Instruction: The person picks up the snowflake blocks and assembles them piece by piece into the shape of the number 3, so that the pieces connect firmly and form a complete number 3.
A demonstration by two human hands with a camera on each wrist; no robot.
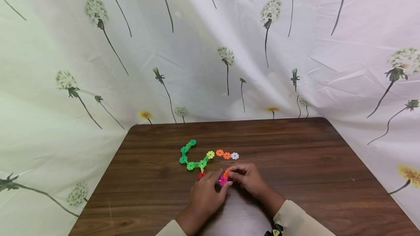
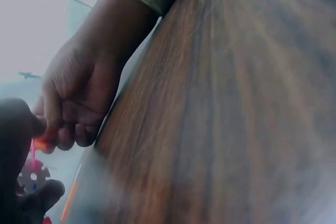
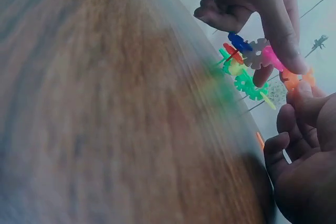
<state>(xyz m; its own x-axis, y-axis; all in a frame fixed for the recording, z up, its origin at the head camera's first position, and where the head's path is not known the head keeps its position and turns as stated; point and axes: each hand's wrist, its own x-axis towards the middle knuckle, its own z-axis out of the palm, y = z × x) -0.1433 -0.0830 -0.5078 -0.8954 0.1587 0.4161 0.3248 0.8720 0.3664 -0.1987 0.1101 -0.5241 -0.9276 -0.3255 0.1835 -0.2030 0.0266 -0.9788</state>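
Note:
My left hand [image 1: 206, 194] pinches a pink snowflake disc [image 1: 223, 180] at the end of a linked chain. My right hand [image 1: 252, 180] holds an orange snowflake disc [image 1: 226, 173] between thumb and finger, right at the pink disc's edge. In the right wrist view, a grey-white disc [image 3: 256, 55] and a blue disc [image 3: 240, 42] join on beyond the pink one. Past my left fingers, the chain runs through a red disc [image 1: 201, 174] to a curve of green discs [image 1: 190, 165]. A yellow disc [image 1: 210, 154] ends one branch.
Two loose orange discs [image 1: 220, 152] and a white disc [image 1: 234, 156] lie in a row behind the hands on the brown wooden table [image 1: 311, 170]. A dandelion-printed cloth [image 1: 203, 65] hangs behind and along the table's sides.

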